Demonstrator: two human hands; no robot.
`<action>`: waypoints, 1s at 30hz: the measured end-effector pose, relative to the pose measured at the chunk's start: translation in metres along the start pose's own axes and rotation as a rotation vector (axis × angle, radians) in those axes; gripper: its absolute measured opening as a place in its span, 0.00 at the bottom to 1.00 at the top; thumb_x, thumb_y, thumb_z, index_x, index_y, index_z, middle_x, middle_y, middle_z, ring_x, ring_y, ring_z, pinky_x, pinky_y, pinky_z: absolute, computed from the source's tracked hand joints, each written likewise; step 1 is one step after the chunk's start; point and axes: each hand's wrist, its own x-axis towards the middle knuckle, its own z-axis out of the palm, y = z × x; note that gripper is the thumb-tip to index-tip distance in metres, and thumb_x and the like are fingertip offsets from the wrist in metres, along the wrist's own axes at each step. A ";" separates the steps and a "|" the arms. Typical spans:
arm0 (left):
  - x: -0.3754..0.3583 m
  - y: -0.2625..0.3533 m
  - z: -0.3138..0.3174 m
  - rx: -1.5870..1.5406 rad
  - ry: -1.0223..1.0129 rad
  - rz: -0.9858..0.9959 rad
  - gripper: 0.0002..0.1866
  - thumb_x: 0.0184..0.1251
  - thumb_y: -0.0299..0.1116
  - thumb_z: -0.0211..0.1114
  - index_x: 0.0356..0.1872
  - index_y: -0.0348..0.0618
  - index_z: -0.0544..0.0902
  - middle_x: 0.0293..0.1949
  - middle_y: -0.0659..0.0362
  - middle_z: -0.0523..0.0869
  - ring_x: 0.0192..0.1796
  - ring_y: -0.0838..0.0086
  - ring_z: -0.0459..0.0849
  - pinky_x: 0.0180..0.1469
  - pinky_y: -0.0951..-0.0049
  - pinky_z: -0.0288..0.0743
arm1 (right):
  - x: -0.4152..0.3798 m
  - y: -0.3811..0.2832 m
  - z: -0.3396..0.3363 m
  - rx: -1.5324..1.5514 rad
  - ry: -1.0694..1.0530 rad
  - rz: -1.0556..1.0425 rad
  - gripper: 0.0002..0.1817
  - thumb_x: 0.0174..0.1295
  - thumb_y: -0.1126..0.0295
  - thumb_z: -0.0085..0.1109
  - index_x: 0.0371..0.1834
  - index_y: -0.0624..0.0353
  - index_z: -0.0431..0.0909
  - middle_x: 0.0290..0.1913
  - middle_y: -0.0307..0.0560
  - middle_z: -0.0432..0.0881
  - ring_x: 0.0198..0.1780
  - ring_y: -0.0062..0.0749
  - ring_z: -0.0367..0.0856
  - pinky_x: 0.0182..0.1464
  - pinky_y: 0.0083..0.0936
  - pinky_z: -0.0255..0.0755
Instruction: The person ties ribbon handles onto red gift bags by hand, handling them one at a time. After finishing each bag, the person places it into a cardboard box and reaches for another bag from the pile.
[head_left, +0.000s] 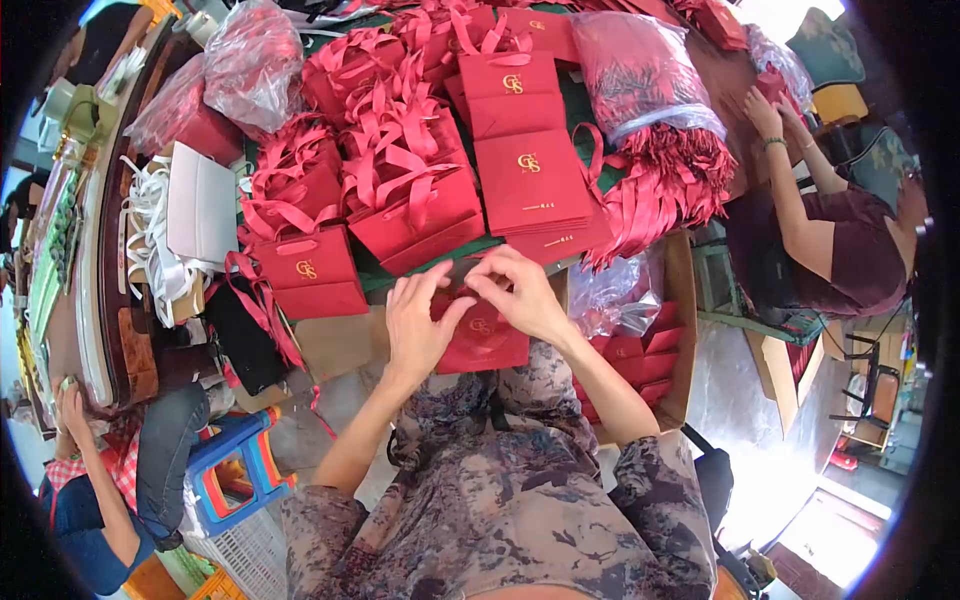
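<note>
My left hand and my right hand both grip the top edge of a flat red paper gift bag with a gold logo, held over my lap at the table's near edge. The fingers of both hands pinch at the bag's opening, close together. Just beyond my hands lies a stack of flat red bags. To its left stand several opened red bags with ribbon handles.
A bundle of red ribbons in plastic lies at the right of the table. A cardboard box with red items stands to my right. Another person works at the right; a third person sits lower left by a colourful stool.
</note>
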 end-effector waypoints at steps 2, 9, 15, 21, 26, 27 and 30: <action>0.003 -0.011 0.010 0.035 -0.058 0.039 0.11 0.56 0.32 0.77 0.40 0.45 0.90 0.34 0.57 0.89 0.41 0.62 0.82 0.48 0.64 0.74 | -0.004 0.000 0.002 0.037 0.011 -0.163 0.06 0.67 0.70 0.64 0.40 0.61 0.85 0.36 0.47 0.81 0.33 0.39 0.80 0.38 0.30 0.75; 0.006 -0.018 0.013 -0.106 -0.130 -0.082 0.09 0.65 0.30 0.71 0.44 0.43 0.91 0.36 0.55 0.91 0.37 0.66 0.83 0.44 0.68 0.77 | -0.018 -0.008 -0.021 -0.648 0.317 -0.034 0.12 0.65 0.64 0.67 0.31 0.61 0.81 0.30 0.52 0.79 0.33 0.49 0.82 0.36 0.42 0.74; 0.012 -0.016 0.013 -0.097 -0.190 -0.055 0.10 0.65 0.30 0.71 0.45 0.40 0.91 0.34 0.53 0.90 0.35 0.68 0.83 0.42 0.69 0.76 | -0.014 0.007 0.008 -0.532 0.318 -0.167 0.10 0.58 0.67 0.72 0.30 0.61 0.82 0.27 0.47 0.78 0.29 0.46 0.80 0.33 0.40 0.72; 0.014 -0.029 0.020 -0.538 -0.367 -0.315 0.11 0.67 0.33 0.71 0.46 0.38 0.90 0.38 0.54 0.93 0.39 0.79 0.87 0.44 0.75 0.79 | -0.027 -0.004 0.006 -0.564 0.306 -0.321 0.05 0.55 0.71 0.73 0.32 0.54 0.84 0.32 0.42 0.78 0.36 0.40 0.79 0.40 0.37 0.71; 0.015 -0.030 0.021 -0.723 -0.459 -0.418 0.10 0.69 0.29 0.69 0.45 0.35 0.90 0.40 0.56 0.93 0.42 0.84 0.85 0.47 0.77 0.79 | -0.031 -0.003 0.002 -0.597 0.243 -0.379 0.06 0.56 0.72 0.73 0.35 0.56 0.84 0.32 0.43 0.79 0.36 0.41 0.79 0.39 0.35 0.72; 0.014 -0.030 0.021 -0.686 -0.441 -0.384 0.10 0.68 0.30 0.70 0.46 0.36 0.90 0.39 0.56 0.93 0.40 0.84 0.85 0.45 0.77 0.79 | -0.031 -0.004 0.000 -0.598 0.245 -0.381 0.06 0.56 0.72 0.73 0.35 0.56 0.84 0.32 0.43 0.79 0.36 0.41 0.79 0.39 0.35 0.72; 0.015 -0.020 0.015 -0.516 -0.409 -0.307 0.10 0.65 0.31 0.72 0.44 0.39 0.91 0.35 0.57 0.92 0.37 0.80 0.86 0.43 0.75 0.78 | -0.028 -0.015 -0.006 -0.379 0.250 -0.310 0.08 0.57 0.70 0.73 0.37 0.57 0.84 0.32 0.42 0.78 0.34 0.38 0.80 0.37 0.36 0.72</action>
